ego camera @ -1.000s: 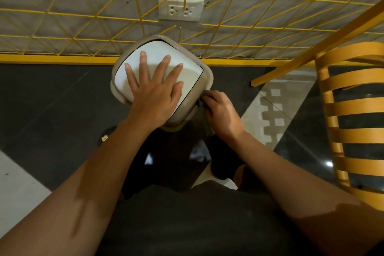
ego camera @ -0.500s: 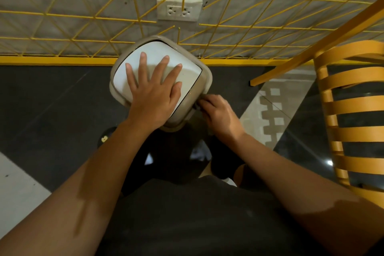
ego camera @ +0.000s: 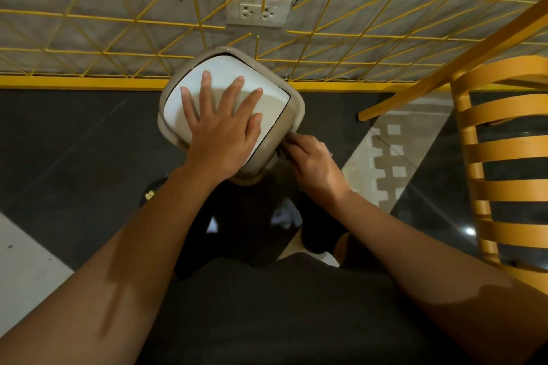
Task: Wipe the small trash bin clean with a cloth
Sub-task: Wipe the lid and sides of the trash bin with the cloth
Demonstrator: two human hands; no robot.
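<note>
The small trash bin stands on the dark floor against the wall, with a beige rim and a white lid. My left hand lies flat on the lid, fingers spread, holding nothing. My right hand is against the bin's right side just below the rim. Its fingers are closed on a dark cloth, of which only a small edge shows. The bin's body is hidden below its rim and my hands.
A yellow wire grid covers the grey wall behind the bin, with a double wall outlet above it. An orange slatted chair stands close on the right. My dark shoe is on the floor below the bin.
My right hand has shifted slightly along the bin's side below the rim. My left hand stays flat on the lid.
</note>
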